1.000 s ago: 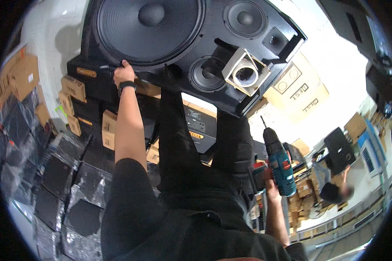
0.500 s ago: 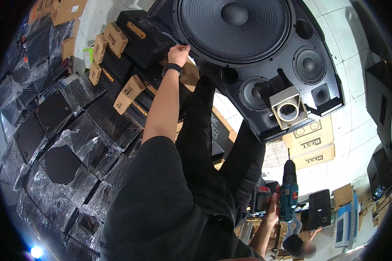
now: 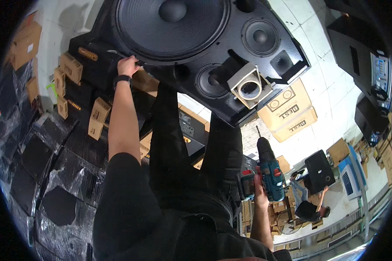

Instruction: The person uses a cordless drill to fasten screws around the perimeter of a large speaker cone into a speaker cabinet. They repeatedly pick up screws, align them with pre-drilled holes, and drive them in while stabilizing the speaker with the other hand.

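Left hand point(image 3: 127, 66) was at the lower left edge of the big black speaker cabinet point(image 3: 188, 55), fingers curled in; whether that grip was firmly clamped on, cannot tell. Black watch point(image 3: 123, 78) on that wrist. Right hand point(image 3: 260, 191) had its grip closed around the handle of a teal-and-black power drill point(image 3: 272, 179), red-and-black battery point(image 3: 247, 184) on the left. Drill bit point(image 3: 258, 131) pointed up toward the cabinet's lower corner, well apart from it.

Cabinet was above the person's legs, front face showing: large woofer point(image 3: 172, 32), two smaller round drivers, one at upper right point(image 3: 260, 36), other partly covered. Pale boxy piece with round opening point(image 3: 244, 78) sat against the front, near the lower right corner.

Flat brown carton point(image 3: 279, 114) lay on the white tiled floor point(image 3: 329, 93), right of the cabinet. At left, small brown cartons point(image 3: 70, 68) sat on black boxes; plastic-wrapped black boxes point(image 3: 59, 204) below them. Lower right: co-worker point(image 3: 308, 211) in dark top, one hand at a black case point(image 3: 319, 170), blue-and-white unit point(image 3: 349, 176) just beside it.
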Tool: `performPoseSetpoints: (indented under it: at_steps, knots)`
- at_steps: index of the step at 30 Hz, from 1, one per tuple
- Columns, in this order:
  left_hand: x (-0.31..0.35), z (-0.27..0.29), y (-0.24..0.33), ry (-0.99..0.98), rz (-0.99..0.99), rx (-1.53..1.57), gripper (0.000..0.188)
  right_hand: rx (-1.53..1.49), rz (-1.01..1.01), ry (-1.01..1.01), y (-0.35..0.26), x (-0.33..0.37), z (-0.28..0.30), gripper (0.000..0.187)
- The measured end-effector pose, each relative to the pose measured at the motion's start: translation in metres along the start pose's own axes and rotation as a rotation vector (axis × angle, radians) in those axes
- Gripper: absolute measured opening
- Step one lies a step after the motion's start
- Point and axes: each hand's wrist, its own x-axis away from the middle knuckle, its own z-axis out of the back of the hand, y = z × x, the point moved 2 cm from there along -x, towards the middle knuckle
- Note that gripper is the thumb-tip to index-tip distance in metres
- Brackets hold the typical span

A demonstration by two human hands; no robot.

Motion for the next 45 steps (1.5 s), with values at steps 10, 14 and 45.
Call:
performPoseSetpoints:
  at_steps: [10, 14, 45]
  knots:
    - [0.038, -0.006, -0.020, -0.035, -0.239, 0.064, 0.016, -0.214, -0.149, -0.031, -0.030, -0.009, -0.012, 0.020]
    - [0.060, -0.001, -0.014, -0.004, -0.503, -0.271, 0.024, -0.223, -0.161, -0.017, -0.043, -0.009, -0.015, 0.017]
    - [0.142, -0.048, 0.007, 0.144, -0.799, -0.891, 0.031, -0.695, -0.159, 0.016, -0.022, 0.000, -0.032, 0.078]
